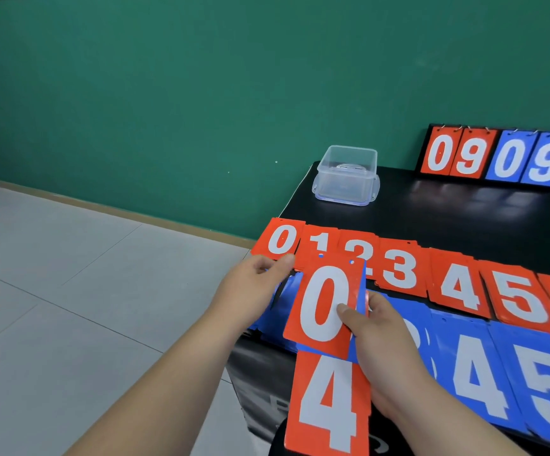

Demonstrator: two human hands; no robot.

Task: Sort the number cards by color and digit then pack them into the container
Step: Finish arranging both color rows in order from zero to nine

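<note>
1. Fingers of the right hand (389, 353) curl round a small fan of cards. The thumb presses the red 0 (324, 304) on top, a red 4 (329, 403) hangs below it, and a blue edge shows behind.
2. Left hand (257, 284) sits half-curled just beside the held card, thumb tip at the lower edge of the 0 pile (282, 238). Whether it grips anything I cannot tell.
3. The step looks like dealing the red 0 onto that pile at the left end of the red row.
4. To do it well, pinch only the top card with the left hand and let the right thumb ease off so the red 4 stays behind.
5. Lay it square on the pile, since that corner overhangs the table (431, 209) edge and a nudge could tip cards off.
6. Keep clear of the blue row (477, 373) underneath.
7. The container (346, 176) stands open at the far corner, well apart from the cards, so packing comes later.
</note>
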